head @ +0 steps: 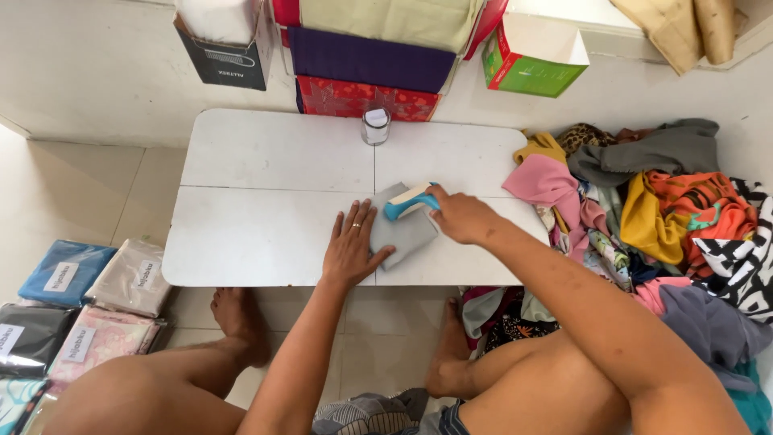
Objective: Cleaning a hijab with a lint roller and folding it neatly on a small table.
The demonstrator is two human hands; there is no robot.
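near the table's middle lies a folded grey cloth [400, 231]; the left hand [352, 246] presses it with fingers spread, the right hand [457, 213] grips a blue iron [409, 202] on it. a small jar [375, 126] stands far, a clothes pile [652, 209] crowds the right.

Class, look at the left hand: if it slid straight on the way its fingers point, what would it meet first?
The left hand points up and slightly right; its fingertips already touch the grey cloth, so it would probably meet that first.
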